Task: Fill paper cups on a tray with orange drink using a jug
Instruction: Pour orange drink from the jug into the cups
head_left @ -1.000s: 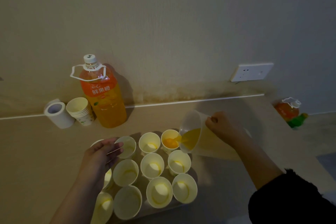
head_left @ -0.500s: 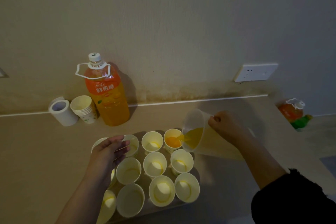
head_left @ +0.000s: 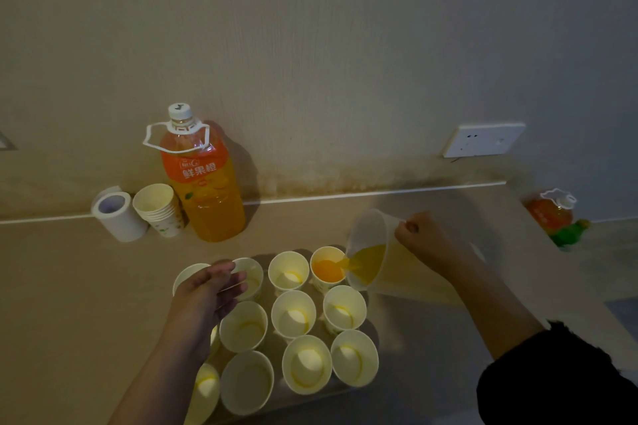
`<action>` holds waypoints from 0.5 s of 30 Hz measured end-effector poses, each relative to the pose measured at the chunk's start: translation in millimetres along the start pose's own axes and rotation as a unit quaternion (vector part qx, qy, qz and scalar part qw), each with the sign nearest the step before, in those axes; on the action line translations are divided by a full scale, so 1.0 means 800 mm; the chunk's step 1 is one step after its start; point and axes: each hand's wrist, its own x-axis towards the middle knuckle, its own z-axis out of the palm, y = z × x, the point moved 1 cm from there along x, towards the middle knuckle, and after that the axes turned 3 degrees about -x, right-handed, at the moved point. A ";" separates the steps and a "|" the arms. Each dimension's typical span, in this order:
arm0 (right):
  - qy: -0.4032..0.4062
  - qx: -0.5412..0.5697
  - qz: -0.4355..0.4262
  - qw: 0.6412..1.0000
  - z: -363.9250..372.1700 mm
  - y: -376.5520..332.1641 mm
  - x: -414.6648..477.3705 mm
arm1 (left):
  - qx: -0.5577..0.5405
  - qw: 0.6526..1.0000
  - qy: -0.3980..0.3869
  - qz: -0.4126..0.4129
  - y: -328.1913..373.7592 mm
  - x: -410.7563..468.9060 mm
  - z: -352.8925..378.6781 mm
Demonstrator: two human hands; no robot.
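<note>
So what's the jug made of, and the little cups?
The jug looks like cloudy see-through plastic with a smooth finish: the orange drink shows through its wall. The cups seem to be thin matte paper, pale inside with rolled rims; the spare stack nests tightly, as paper cups do.

The scene is dim and warm-toned, with soft, slightly grainy detail. A bright patch shines in the bottoms of the paper cups (head_left: 293,316), and the bottle (head_left: 203,183) throws a shadow on the wall (head_left: 345,45). The counter edge (head_left: 379,192) bends from wide-angle distortion.
</note>
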 end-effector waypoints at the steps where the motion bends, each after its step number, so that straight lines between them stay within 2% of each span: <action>1: 0.002 -0.004 -0.001 1.000 -0.001 -0.001 -0.001 | 0.000 1.000 0.001 0.000 0.000 0.000 0.000; 15: 0.002 -0.010 0.003 1.000 0.000 -0.001 0.000 | -0.003 1.000 0.001 -0.003 -0.001 -0.001 -0.002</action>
